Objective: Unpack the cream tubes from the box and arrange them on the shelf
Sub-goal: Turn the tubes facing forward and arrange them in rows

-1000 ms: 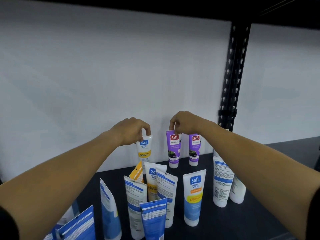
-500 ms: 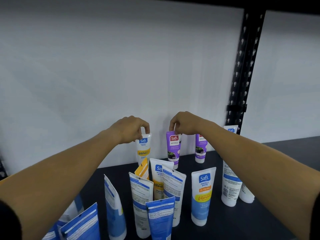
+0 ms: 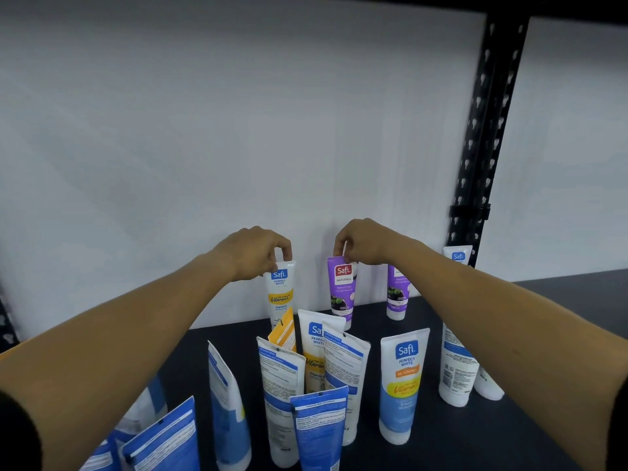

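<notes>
My left hand [image 3: 253,253] pinches the top seam of a white and yellow cream tube [image 3: 280,290] standing upright at the back of the dark shelf [image 3: 557,294]. My right hand [image 3: 365,242] pinches the top of a purple tube [image 3: 341,288], also upright near the back wall. A second purple tube [image 3: 397,294] stands just right of it, partly behind my right forearm. Several white and blue tubes stand in front, among them one with an orange label [image 3: 402,382]. The box is not in view.
A white wall [image 3: 238,130] closes the back of the shelf. A black perforated upright [image 3: 486,130] rises at the right, with a white tube [image 3: 458,255] standing in front of it. More blue tubes [image 3: 163,440] crowd the lower left. The dark shelf continues to the right.
Both hands stay pinched on the same two tubes at the back. The view has shifted slightly to the left, so the shelf upright and tubes sit further right in frame.
</notes>
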The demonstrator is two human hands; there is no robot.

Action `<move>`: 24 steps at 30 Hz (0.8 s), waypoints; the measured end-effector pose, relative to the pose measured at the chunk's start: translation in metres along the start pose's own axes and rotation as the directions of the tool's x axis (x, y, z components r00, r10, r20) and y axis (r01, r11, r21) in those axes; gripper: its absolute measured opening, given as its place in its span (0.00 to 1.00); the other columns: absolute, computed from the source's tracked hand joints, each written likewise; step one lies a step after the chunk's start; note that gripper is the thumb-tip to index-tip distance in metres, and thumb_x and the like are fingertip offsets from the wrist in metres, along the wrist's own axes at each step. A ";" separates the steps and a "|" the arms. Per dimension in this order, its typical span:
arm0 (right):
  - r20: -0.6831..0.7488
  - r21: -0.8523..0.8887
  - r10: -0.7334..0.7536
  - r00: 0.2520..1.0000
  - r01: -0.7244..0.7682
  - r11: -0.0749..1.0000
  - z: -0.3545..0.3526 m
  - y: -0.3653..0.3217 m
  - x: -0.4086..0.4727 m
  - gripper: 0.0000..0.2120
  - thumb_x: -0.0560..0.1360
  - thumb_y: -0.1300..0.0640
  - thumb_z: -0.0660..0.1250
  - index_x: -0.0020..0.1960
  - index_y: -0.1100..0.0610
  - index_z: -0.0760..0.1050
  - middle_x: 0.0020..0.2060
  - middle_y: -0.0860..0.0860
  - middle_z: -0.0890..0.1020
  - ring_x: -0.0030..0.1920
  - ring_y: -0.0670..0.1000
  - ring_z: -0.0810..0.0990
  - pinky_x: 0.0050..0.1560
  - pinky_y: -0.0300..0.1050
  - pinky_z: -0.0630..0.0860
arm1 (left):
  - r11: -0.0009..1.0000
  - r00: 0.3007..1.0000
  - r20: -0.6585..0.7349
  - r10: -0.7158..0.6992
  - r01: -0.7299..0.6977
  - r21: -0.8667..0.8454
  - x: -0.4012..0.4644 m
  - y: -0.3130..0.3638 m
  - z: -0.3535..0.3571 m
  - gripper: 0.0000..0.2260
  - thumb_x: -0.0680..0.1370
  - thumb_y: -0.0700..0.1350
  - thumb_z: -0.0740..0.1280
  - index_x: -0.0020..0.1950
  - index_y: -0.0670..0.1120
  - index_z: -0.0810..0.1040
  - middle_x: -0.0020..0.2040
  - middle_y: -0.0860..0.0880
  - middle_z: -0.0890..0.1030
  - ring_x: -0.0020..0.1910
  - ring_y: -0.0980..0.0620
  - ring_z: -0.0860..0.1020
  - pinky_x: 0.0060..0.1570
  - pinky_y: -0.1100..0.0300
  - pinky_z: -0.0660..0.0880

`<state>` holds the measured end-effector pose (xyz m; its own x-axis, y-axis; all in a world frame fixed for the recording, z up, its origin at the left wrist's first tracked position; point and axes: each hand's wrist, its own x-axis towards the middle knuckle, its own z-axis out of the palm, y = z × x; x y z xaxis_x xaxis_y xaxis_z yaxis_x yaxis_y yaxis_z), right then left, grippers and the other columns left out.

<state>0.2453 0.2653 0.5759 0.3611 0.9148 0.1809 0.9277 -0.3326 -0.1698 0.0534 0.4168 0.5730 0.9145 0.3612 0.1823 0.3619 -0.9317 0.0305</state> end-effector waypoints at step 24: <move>-0.014 0.036 0.027 1.000 -0.027 0.999 0.004 0.000 -0.003 0.08 0.76 0.58 0.71 0.55 0.56 0.81 0.54 0.51 0.80 0.48 0.46 0.75 0.48 0.42 0.73 | 1.000 0.998 -0.059 -0.013 0.013 -0.003 -0.004 -0.003 0.010 0.10 0.78 0.45 0.68 0.58 0.55 0.76 0.56 0.51 0.82 0.49 0.52 0.79 0.46 0.57 0.77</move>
<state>0.2440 0.2635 0.5715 0.3875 0.9022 0.1896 0.9136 -0.3484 -0.2097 0.0508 0.4186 0.5625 0.8975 0.3704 0.2395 0.3729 -0.9271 0.0363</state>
